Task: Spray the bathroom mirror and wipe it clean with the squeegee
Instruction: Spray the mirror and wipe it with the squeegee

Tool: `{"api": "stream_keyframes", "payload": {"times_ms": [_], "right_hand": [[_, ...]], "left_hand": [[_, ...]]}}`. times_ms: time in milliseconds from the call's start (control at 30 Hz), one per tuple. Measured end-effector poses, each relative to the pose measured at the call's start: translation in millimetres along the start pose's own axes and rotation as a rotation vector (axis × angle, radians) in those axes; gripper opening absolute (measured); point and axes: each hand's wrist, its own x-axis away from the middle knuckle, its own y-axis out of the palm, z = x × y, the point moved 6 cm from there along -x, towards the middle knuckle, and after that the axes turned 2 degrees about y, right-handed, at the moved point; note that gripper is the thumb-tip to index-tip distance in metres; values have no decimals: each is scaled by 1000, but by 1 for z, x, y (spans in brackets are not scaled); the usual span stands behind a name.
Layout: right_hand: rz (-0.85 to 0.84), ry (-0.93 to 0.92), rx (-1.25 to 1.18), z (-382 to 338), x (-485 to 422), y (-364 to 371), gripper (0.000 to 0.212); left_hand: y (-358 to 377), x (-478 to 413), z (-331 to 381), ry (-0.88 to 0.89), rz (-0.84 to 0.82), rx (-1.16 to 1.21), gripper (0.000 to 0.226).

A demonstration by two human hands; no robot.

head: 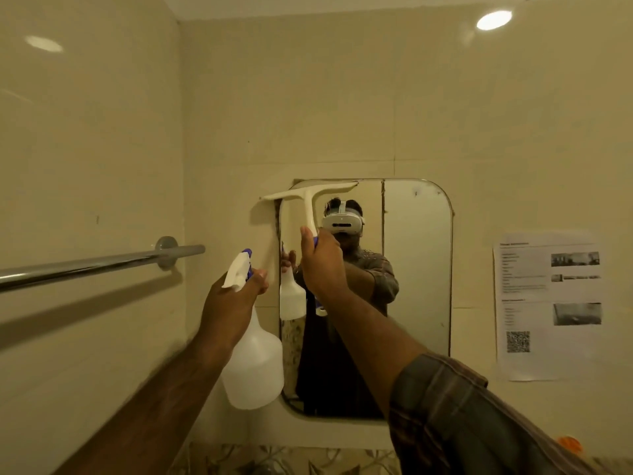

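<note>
A rounded rectangular mirror (416, 269) hangs on the tiled wall ahead. My right hand (320, 265) grips the handle of a white squeegee (310, 197), whose blade lies against the mirror's top left corner and overhangs onto the wall. My left hand (236, 296) holds a white spray bottle (253, 365) with a white and blue trigger head, just left of the mirror's left edge, its body hanging down. The mirror reflects both arms, the bottle and a person wearing a headset.
A chrome towel bar (85, 265) juts out from the left wall at hand height. A printed sheet (548, 303) with a QR code is stuck to the wall right of the mirror. A patterned counter edge (274, 461) shows below.
</note>
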Motion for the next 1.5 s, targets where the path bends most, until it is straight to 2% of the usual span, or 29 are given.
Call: {"api": "stream_keyframes", "payload": {"times_ms": [333,400,433,467,567,700,900,1000,1100,1233,1367,1500], "right_hand": [[19,109,-39,30,20,17,45],[-8,135,-60,53,53,23,33],[-25,154,-76,69,74,27,20],[-48,192,-99,86,98,32,11],[-118,361,-105,145,166,48,14],[-117,457,18,202,240,56,27],[-213,737,128,250,318,55,25],[-152,829,91,243,332,39,30],[-178,685,10,182,283,19,24],[-86,366,-337,76,149,-27,22],[5,115,-231,1,29,-57,43],[18,88,-92,-2,-7,-58,46]], "left_hand": [[4,2,-29,-39,19,-1,39],[0,3,-36,-51,19,-14,37],[-2,4,-40,-57,21,-18,34],[-4,5,-42,-63,23,-21,32],[-5,9,-47,-72,15,-50,32],[-9,15,-51,-74,6,-71,31],[-6,26,-58,-91,-5,-96,31],[0,31,-57,-90,-24,-91,33],[2,27,-49,-76,-19,-56,34],[10,16,-31,-52,-14,-11,39],[25,11,-22,-67,-6,-16,55],[34,4,-23,-66,-12,1,55]]}}
